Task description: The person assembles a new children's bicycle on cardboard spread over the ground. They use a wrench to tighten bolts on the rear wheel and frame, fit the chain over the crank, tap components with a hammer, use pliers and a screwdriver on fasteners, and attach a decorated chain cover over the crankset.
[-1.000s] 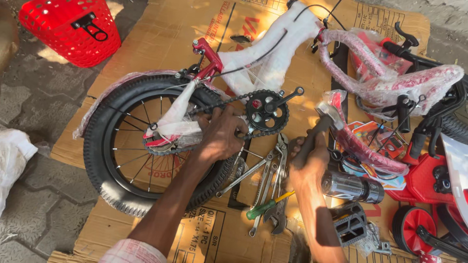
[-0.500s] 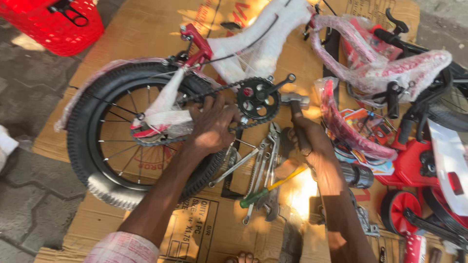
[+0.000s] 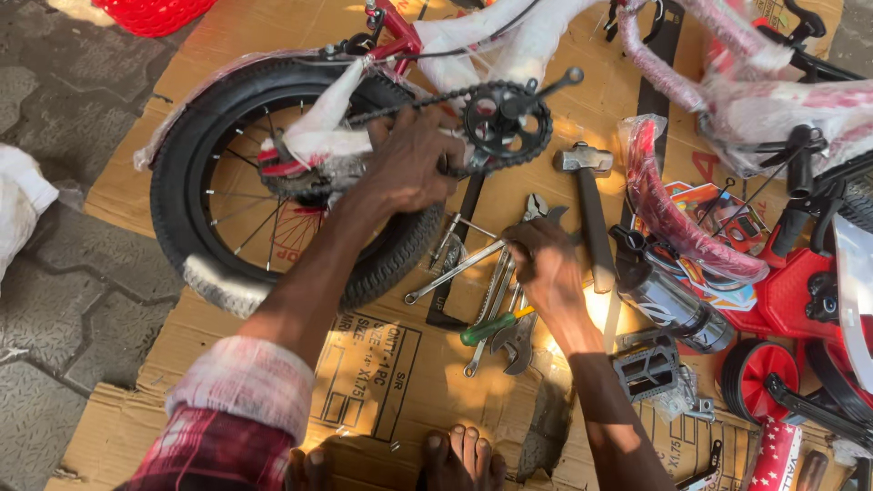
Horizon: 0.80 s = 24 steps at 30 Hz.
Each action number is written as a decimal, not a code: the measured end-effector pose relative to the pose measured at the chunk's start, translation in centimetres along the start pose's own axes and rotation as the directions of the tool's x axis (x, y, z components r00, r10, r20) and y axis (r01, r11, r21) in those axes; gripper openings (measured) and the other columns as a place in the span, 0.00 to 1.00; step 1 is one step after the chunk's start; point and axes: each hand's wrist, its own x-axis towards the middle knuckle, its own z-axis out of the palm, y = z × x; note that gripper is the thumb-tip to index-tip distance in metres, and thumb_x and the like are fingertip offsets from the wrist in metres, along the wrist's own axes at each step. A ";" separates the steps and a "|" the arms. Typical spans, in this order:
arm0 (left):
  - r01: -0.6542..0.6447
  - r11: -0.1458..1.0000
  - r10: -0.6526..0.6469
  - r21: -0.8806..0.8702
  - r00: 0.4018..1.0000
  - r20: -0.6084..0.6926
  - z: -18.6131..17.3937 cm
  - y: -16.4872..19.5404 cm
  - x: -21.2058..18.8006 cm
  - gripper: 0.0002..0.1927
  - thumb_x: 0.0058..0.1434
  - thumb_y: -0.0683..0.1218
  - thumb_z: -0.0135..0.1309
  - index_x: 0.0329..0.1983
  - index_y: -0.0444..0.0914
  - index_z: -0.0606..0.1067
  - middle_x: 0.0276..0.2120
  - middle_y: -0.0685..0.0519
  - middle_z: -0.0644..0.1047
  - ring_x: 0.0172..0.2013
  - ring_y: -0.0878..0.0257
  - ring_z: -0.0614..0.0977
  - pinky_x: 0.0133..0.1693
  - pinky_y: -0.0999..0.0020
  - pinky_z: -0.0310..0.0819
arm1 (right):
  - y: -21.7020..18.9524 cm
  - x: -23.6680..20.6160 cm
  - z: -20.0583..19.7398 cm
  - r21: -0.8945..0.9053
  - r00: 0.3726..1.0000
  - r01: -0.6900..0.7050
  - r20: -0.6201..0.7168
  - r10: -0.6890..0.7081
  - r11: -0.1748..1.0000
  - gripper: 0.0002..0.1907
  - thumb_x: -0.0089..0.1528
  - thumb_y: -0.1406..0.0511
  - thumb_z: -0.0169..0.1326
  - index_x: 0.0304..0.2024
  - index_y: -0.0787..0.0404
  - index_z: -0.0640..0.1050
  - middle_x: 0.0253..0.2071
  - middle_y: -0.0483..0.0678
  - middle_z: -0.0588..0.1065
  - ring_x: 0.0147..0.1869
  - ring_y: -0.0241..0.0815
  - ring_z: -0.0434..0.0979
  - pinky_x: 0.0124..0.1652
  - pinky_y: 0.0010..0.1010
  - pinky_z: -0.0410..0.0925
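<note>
— Where are the two hands right now?

— The left hand lies on the small bicycle's rear wheel, fingers curled and pressed down near the hub, just beside the chain that runs to the black chainring. I cannot tell whether it actually pinches anything under the palm.

— And the other one?

— The right hand is down on the pile of spanners spread over the flattened cardboard. Its fingers are bent and closed over the top of one spanner; how firmly it grips is hidden by the knuckles.

— What lies around it?

— A hammer with a dark handle lies just right of that hand, head pointing away from the person. A green-handled screwdriver lies across the spanners, below the hand. A black pedal sits further right, near a red training wheel.

— And the bicycle itself?

— It lies on its side on the cardboard, frame wrapped in white and pink plastic, rear wheel towards the left.
</note>
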 end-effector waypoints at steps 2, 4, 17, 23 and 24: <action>0.073 0.997 -0.073 -0.039 0.997 0.015 -0.9 -0.6 0.4 0.16 0.37 0.48 0.68 0.31 0.47 0.80 0.54 0.52 0.74 0.54 0.50 0.69 0.55 0.49 0.50 | 0.1 -0.2 -0.3 0.141 0.977 -0.120 0.194 0.091 0.983 0.13 0.60 0.73 0.55 0.47 0.60 0.78 0.44 0.52 0.78 0.49 0.52 0.79 0.47 0.41 0.71; 0.128 0.987 -0.127 -0.097 0.992 0.016 -1.8 -1.1 0.5 0.16 0.39 0.49 0.67 0.32 0.46 0.79 0.53 0.54 0.76 0.54 0.51 0.71 0.57 0.50 0.51 | 0.6 -1.1 -1.0 0.314 0.826 -0.381 0.539 0.167 0.870 0.23 0.56 0.74 0.51 0.55 0.58 0.74 0.49 0.47 0.78 0.53 0.46 0.80 0.48 0.37 0.74; 0.168 0.980 -0.177 -0.102 0.981 -0.084 -0.8 -2.1 2.8 0.14 0.50 0.56 0.60 0.32 0.44 0.80 0.54 0.48 0.75 0.55 0.47 0.69 0.54 0.46 0.49 | -3.7 3.9 -10.1 -0.551 0.936 0.350 0.169 -0.310 0.758 0.12 0.52 0.66 0.57 0.37 0.65 0.80 0.33 0.59 0.76 0.36 0.58 0.76 0.36 0.46 0.69; 0.128 0.979 -0.166 -0.156 0.951 -0.260 0.5 -3.0 3.5 0.16 0.61 0.51 0.47 0.51 0.46 0.76 0.46 0.49 0.78 0.52 0.47 0.72 0.54 0.45 0.49 | -7.0 15.0 -12.5 0.045 0.869 0.262 -0.445 -0.215 0.964 0.06 0.66 0.70 0.53 0.44 0.68 0.75 0.39 0.57 0.75 0.37 0.50 0.75 0.37 0.37 0.69; 0.109 0.984 -0.145 -0.141 0.950 -0.276 0.6 -2.9 3.5 0.20 0.58 0.49 0.46 0.53 0.48 0.76 0.45 0.50 0.79 0.51 0.48 0.72 0.53 0.45 0.48 | -6.9 16.4 -12.2 0.049 0.855 0.247 -0.480 -0.194 0.968 0.06 0.66 0.70 0.53 0.44 0.68 0.75 0.38 0.57 0.75 0.37 0.49 0.75 0.36 0.37 0.69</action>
